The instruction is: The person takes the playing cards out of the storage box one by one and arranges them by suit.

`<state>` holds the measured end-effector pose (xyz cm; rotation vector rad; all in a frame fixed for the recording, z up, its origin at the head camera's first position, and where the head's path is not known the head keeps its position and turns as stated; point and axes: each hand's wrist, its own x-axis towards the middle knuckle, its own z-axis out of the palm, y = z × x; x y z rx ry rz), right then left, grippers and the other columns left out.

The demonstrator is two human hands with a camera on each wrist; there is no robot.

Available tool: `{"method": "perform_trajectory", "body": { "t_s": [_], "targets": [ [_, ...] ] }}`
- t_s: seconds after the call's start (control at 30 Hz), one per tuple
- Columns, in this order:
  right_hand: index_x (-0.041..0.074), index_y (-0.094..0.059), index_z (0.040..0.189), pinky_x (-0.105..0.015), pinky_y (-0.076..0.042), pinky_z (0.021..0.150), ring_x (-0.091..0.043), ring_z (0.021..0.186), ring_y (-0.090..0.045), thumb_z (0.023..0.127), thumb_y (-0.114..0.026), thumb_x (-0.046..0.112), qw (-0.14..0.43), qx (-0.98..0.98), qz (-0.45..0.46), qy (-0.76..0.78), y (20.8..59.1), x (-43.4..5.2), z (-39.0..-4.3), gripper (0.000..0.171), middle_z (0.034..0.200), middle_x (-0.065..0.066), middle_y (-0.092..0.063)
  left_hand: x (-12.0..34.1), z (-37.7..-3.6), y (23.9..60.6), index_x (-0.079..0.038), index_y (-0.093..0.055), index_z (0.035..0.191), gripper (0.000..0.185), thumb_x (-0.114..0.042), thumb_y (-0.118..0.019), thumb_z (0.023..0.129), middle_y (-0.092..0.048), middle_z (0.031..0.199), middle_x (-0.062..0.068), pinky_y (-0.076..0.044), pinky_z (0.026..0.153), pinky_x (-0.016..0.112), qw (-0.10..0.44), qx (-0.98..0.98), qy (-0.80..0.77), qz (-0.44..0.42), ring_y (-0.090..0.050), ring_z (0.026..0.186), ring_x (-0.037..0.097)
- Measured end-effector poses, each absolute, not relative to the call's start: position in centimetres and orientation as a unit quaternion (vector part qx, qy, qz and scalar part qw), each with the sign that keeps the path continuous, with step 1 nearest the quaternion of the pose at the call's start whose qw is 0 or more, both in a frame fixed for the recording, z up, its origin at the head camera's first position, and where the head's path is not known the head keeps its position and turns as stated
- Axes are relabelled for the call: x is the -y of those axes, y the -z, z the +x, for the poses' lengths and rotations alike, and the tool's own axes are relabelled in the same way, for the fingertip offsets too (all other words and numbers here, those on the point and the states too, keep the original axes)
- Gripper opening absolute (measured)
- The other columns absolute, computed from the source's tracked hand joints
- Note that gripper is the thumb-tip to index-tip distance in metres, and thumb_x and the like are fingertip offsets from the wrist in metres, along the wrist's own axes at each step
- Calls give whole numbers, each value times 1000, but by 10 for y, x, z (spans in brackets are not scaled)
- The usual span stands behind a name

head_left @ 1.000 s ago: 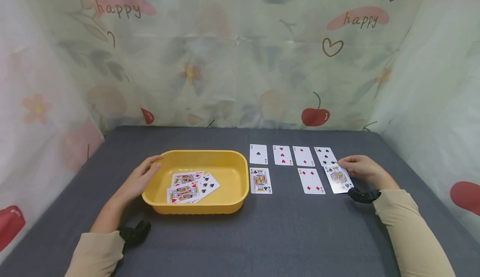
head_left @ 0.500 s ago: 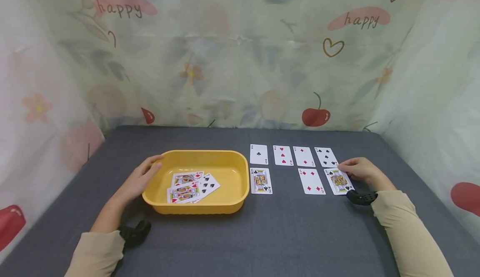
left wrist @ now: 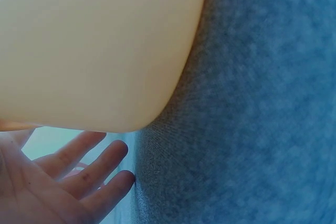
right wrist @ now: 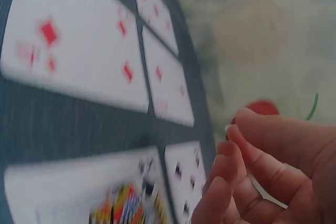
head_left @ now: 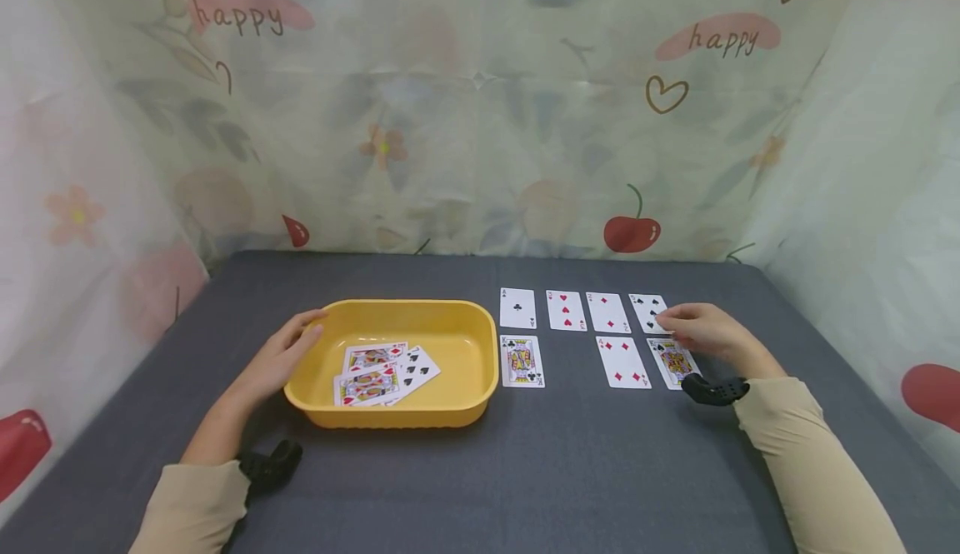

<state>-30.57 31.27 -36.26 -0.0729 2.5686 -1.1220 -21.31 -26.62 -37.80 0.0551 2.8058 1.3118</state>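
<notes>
The grey tabletop (head_left: 525, 471) stretches out under my arms, with a printed curtain (head_left: 480, 121) of cherries and the word "happy" hanging behind it. The biggest thing on it is the yellow tray (head_left: 457, 400), sitting toward my left, with a few face-up playing cards (head_left: 378, 375) fanned loosely inside. My left hand (head_left: 281, 358) rests against the tray's left rim, fingers straight and relaxed, gripping nothing; the left wrist view shows them spread beside the tray's pale wall. To the right of the tray lie two rows of face-up cards: in the far row the ace of clubs (head_left: 517, 308), a three of hearts (head_left: 565, 311), a three of diamonds (head_left: 607, 313) and a spades card (head_left: 647, 311); in the near row the king of clubs (head_left: 521, 361), a four of diamonds (head_left: 622, 362) and the king of spades (head_left: 672, 362). My right hand (head_left: 705, 331) hovers over the far edge of the king of spades, near the spades card, fingers loosely curled and holding nothing I can see.
</notes>
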Motion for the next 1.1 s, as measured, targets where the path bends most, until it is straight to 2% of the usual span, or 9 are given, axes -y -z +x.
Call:
{"method": "perform_trajectory", "body": {
  "t_s": [0.13,0.37,0.6,0.8,0.97,1.1],
  "targets": [
    [-8,-45,130,-36,-48,91,-25,106,-53,96,-52,31,175,-895,-71,403,350,-283,-304,52,127,-24,-50,266,-213,378,-10,-26,146,61,-49,-31,99,-38,136,24,-42,90,42,25,-905,-424,18,-45,115,35],
    [-2,-54,122,-38,-48,90,-27,100,-57,92,-58,29,179,-874,-148,427,328,-219,-301,43,116,-19,-56,267,-213,377,-11,-26,146,62,-50,-30,99,-37,138,24,-42,90,42,27,-905,-424,21,-46,115,35],
    [4,-59,118,-38,-49,87,-23,95,-57,91,-60,29,203,-856,-209,428,314,-153,-297,37,106,-8,-60,266,-213,377,-12,-25,146,62,-51,-30,98,-35,140,24,-41,92,44,33,-906,-423,16,-44,116,36],
    [6,-59,118,-43,-49,90,-30,101,-58,92,-59,25,235,-839,-273,408,304,-101,-295,33,116,-15,-60,266,-213,376,-12,-26,146,62,-51,-30,98,-34,141,24,-39,93,46,32,-906,-421,15,-43,117,36],
    [4,-58,120,-34,-50,87,-32,105,-57,92,-58,22,260,-827,-296,401,301,-63,-295,33,123,-19,-58,266,-213,376,-11,-26,146,61,-50,-30,99,-35,141,24,-38,94,48,29,-907,-420,15,-43,118,37],
    [3,-58,119,-27,-50,83,-28,103,-59,92,-60,22,273,-824,-304,393,306,-37,-298,34,119,-15,-60,266,-212,376,-11,-26,146,62,-50,-30,99,-35,140,25,-39,93,47,31,-907,-421,14,-43,117,37]
  ]
}}
